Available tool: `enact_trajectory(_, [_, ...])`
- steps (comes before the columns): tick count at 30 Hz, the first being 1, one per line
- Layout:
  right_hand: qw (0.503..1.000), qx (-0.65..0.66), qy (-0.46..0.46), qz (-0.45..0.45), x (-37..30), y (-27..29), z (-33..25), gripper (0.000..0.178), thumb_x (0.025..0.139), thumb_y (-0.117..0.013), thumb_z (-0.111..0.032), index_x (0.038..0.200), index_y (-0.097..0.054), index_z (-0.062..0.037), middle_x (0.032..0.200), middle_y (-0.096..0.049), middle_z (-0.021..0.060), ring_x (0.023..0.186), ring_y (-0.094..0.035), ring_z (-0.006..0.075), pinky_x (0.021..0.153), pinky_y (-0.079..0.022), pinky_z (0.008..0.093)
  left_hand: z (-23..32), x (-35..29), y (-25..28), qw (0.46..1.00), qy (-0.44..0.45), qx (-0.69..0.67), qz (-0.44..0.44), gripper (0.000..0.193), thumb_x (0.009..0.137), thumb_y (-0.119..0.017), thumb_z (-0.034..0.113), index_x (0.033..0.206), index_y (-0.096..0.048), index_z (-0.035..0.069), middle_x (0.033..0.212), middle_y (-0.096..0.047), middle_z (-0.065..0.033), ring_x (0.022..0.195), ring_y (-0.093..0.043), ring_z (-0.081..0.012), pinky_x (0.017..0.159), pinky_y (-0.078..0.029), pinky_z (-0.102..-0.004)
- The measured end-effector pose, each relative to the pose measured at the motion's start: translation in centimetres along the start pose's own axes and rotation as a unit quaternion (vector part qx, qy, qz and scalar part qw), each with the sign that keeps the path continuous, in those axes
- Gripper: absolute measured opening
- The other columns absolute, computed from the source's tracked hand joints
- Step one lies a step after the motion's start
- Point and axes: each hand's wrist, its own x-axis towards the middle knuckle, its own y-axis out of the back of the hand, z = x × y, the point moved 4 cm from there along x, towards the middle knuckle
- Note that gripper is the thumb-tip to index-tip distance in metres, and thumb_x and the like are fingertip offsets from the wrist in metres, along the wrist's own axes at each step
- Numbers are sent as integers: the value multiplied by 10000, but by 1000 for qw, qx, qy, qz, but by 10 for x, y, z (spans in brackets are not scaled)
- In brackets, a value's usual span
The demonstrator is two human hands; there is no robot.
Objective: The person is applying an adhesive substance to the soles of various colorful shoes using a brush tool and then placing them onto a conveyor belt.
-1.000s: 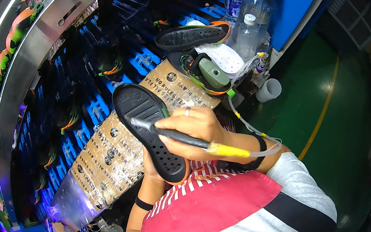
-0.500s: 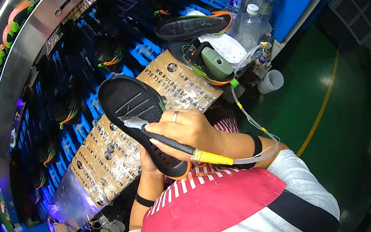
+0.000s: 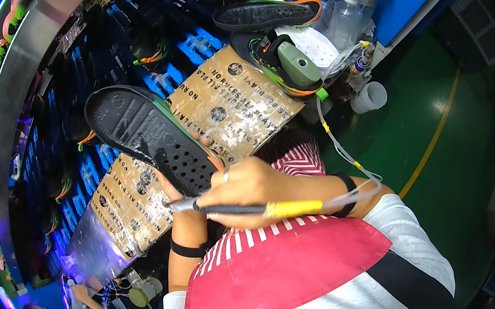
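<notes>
A black shoe sole (image 3: 140, 120) with an orange-and-green edge lies tilted in my left hand (image 3: 170, 191). The thumb shows at its near edge and fingertips curl over the far edge. My right hand (image 3: 253, 186) is closed around a brush (image 3: 237, 210) with a black handle and a yellow wrapped end. A pale tube (image 3: 341, 200) runs from that end past my wrist. The brush tip sits off the sole, close to my left wrist. Part of the sole's inner surface looks wet and shiny.
Below the sole is a cardboard-covered ledge (image 3: 223, 99). At its far end are a dark shoe upper on a green last (image 3: 299, 63), another sole (image 3: 267, 16), a white tray (image 3: 313, 44), and a clear bottle (image 3: 345, 21). Blue racks (image 3: 199, 46) fill the left. Another person's hand (image 3: 81, 293) shows lower left.
My right hand has drawn the brush off the sole toward my body. My left hand has shifted the sole left and turned it, and its fingertips now show over the far edge.
</notes>
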Motion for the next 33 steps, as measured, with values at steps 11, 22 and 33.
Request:
enact_trajectory(11, [968, 175, -167, -70, -1, 6, 11, 224, 733, -693, -124, 940, -673, -42, 786, -640, 132, 708, -621, 252, 626, -471, 321, 32, -2, -16, 991, -55, 35, -113, 732, 748, -664, 477, 1277, -403, 43, 1230, -468, -135, 1147, -451, -271, 980, -402, -451])
enact_trajectory(22, [988, 56, -105, -96, -4, 6, 16, 231, 717, -711, -152, 943, -694, -106, 744, -630, 104, 645, -589, 248, 572, -454, 315, 56, -4, 13, 983, 31, 170, -59, 967, 632, -718, 592, 1294, -375, -25, 1189, -511, -201, 1061, -523, -356, 931, -444, -458])
enact_trajectory(33, [986, 17, -56, -156, -9, 4, 24, 245, 729, -694, -165, 971, -673, -130, 731, -607, 80, 674, -607, 261, 575, -465, 342, 64, 10, -21, 931, 148, 328, -56, 473, 864, -600, 298, 1167, -527, -58, 1084, -616, -127, 939, -613, -188, 839, -476, -295])
